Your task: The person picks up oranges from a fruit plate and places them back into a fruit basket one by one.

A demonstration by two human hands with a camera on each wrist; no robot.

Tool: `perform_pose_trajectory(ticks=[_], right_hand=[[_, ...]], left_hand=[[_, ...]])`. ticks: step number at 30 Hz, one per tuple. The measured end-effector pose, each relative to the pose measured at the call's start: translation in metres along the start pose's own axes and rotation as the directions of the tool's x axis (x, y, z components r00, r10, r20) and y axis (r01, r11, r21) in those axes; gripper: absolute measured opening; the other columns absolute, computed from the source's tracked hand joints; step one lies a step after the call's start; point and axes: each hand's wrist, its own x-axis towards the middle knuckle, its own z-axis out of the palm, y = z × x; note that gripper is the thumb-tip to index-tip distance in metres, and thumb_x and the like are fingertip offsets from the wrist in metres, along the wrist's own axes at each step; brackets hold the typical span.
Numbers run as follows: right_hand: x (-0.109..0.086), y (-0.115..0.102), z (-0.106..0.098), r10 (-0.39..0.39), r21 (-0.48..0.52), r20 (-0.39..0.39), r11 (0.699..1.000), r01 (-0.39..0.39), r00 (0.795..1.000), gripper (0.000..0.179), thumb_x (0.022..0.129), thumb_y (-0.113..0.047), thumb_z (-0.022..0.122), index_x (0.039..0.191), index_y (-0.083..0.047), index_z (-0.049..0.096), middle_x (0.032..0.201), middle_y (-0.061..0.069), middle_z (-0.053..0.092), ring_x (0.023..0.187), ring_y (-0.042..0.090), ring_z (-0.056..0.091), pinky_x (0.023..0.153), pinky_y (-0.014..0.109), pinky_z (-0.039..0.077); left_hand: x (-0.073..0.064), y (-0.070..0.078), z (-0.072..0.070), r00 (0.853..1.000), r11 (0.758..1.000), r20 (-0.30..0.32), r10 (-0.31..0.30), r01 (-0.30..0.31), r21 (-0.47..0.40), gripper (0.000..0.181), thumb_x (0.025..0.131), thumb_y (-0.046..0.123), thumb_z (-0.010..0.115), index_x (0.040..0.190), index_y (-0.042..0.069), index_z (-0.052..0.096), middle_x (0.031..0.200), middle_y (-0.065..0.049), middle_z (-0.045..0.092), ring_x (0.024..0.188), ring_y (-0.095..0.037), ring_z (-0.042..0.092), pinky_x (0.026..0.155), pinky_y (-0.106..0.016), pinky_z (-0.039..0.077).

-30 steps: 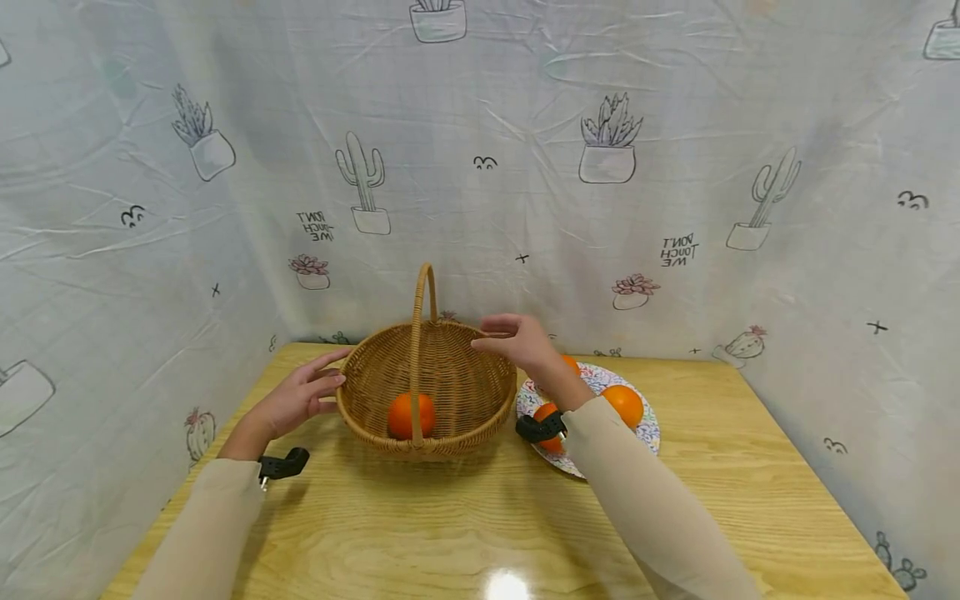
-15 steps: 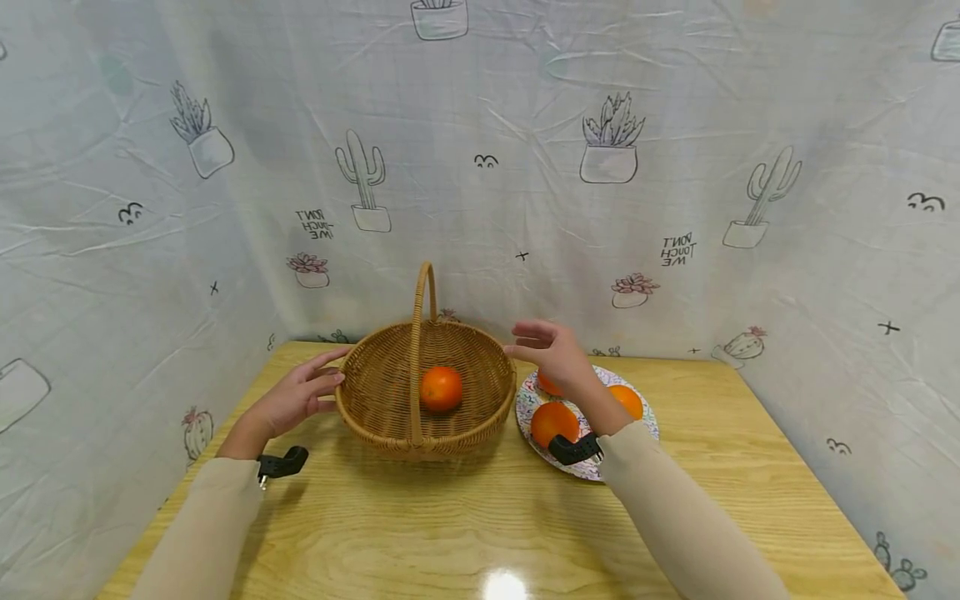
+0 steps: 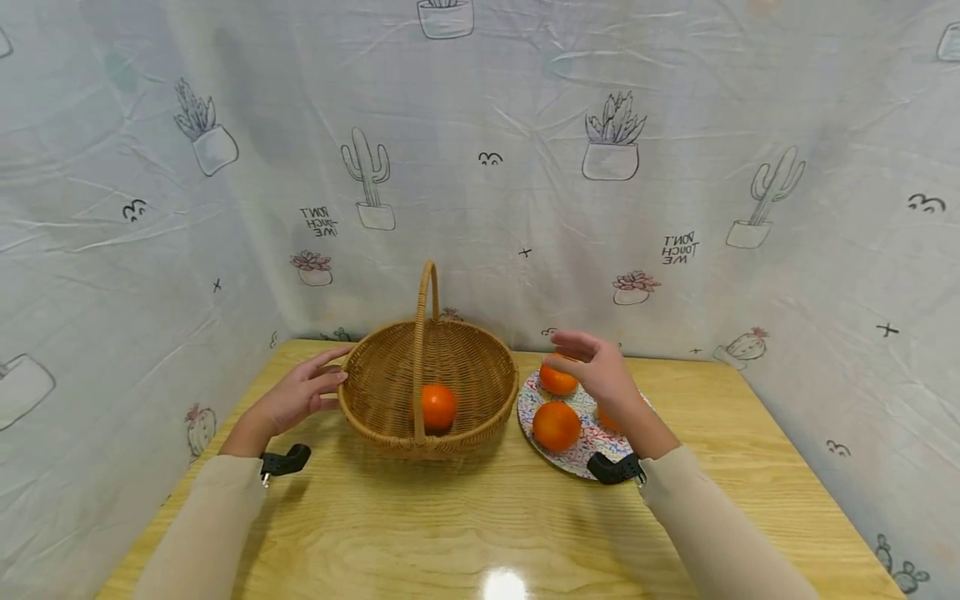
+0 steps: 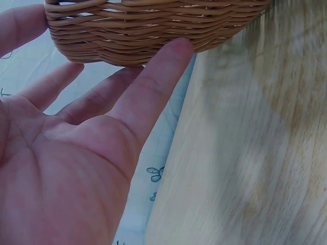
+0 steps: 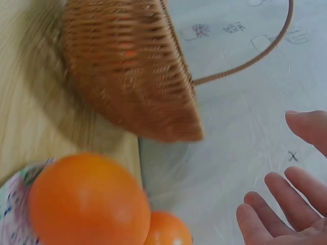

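A wicker basket (image 3: 480, 375) with a tall arched handle stands toward the back of the table, and one orange (image 3: 437, 408) lies inside it, partly behind the handle. My left hand (image 3: 303, 392) touches the basket's left side; in the left wrist view its fingers (image 4: 158, 81) lie fairly straight against the weave. Over the patterned plate (image 3: 528, 400) on the right hovers my right hand (image 3: 600, 371), holding nothing, its fingers loosely bent and apart. On that plate are a front orange (image 3: 557, 426), a back orange (image 3: 558, 377) and another orange (image 3: 609, 418) mostly hidden by the right wrist.
The wooden table (image 3: 405, 533) meets a pale curtain (image 3: 510, 208) with cactus drawings along its back and sides. Each wrist carries a black camera mount, the left mount (image 3: 285, 460) and the right mount (image 3: 615, 468).
My right hand has moved right, from above the basket to above the plate. The orange in the basket has rolled right and back, then forward again. My left hand has stayed on the basket.
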Motion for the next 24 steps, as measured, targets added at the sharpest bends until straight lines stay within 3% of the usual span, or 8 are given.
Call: perform_pose_trajectory(ticks=[2,5,9,12,18,20,24], right_hand=[[-0.004,0.007,-0.007,-0.027,-0.02,-0.017,0.999,0.026,0.999,0.058,0.091,-0.032,0.08,0.141,-0.01,0.062,0.145,0.011,0.062,0.138,0.032,0.054,0.117,0.047,0.044],[-0.01,0.018,-0.017,-0.041,-0.042,-0.045,0.998,0.039,0.998,0.058,0.092,-0.033,0.079,0.141,-0.009,0.061,0.145,0.012,0.061,0.137,0.032,0.055,0.112,0.034,0.049],[-0.019,0.028,-0.027,-0.02,-0.035,-0.085,0.999,0.017,0.996,0.059,0.092,-0.033,0.079,0.142,-0.008,0.06,0.145,0.013,0.06,0.137,0.03,0.054,0.101,0.014,0.051],[-0.027,0.031,-0.033,-0.005,-0.014,-0.111,1.0,0.003,0.994,0.059,0.092,-0.03,0.079,0.142,-0.005,0.06,0.146,0.013,0.06,0.135,0.026,0.055,0.097,0.008,0.049],[-0.04,0.043,-0.047,-0.008,-0.075,-0.155,0.997,-0.004,0.988,0.06,0.092,-0.035,0.079,0.141,-0.007,0.061,0.144,0.011,0.061,0.126,0.008,0.058,0.101,0.009,0.047],[-0.043,0.048,-0.051,-0.014,-0.119,-0.176,0.993,-0.007,0.984,0.06,0.092,-0.037,0.078,0.141,-0.007,0.061,0.145,0.013,0.06,0.127,0.01,0.058,0.104,0.012,0.047],[-0.049,0.057,-0.058,-0.026,-0.157,-0.214,0.988,-0.008,0.977,0.062,0.092,-0.035,0.079,0.142,-0.004,0.06,0.147,0.018,0.058,0.136,0.026,0.055,0.11,0.021,0.045]], left_hand=[[0.0,0.001,0.001,1.0,1.0,0.005,0.004,-0.004,0.008,0.067,0.11,0.023,0.049,0.166,0.013,0.014,0.163,-0.031,0.025,0.125,-0.016,0.063,0.097,-0.037,0.06],[0.001,0.002,0.002,1.0,1.0,0.01,0.009,-0.009,0.012,0.067,0.11,0.021,0.049,0.166,0.011,0.014,0.163,-0.032,0.024,0.126,-0.019,0.062,0.098,-0.039,0.06],[0.003,0.002,0.001,1.0,1.0,0.008,0.003,-0.003,0.011,0.068,0.109,0.023,0.051,0.166,0.011,0.015,0.163,-0.031,0.024,0.125,-0.018,0.062,0.097,-0.038,0.06],[0.002,0.003,0.001,1.0,1.0,0.003,-0.004,0.004,0.003,0.07,0.109,0.023,0.053,0.166,0.011,0.014,0.163,-0.031,0.024,0.123,-0.015,0.063,0.096,-0.037,0.06],[0.002,0.003,0.001,1.0,1.0,-0.004,0.0,0.0,0.003,0.07,0.109,0.025,0.053,0.166,0.011,0.014,0.161,-0.032,0.026,0.121,-0.011,0.064,0.095,-0.034,0.06],[0.002,0.003,0.0,1.0,1.0,-0.005,-0.001,0.001,0.006,0.07,0.109,0.025,0.053,0.166,0.012,0.014,0.161,-0.032,0.026,0.121,-0.011,0.064,0.095,-0.034,0.06],[0.003,0.003,0.0,1.0,1.0,-0.009,-0.009,0.009,0.013,0.069,0.109,0.025,0.052,0.166,0.014,0.016,0.161,-0.031,0.027,0.12,-0.011,0.064,0.095,-0.034,0.06]])
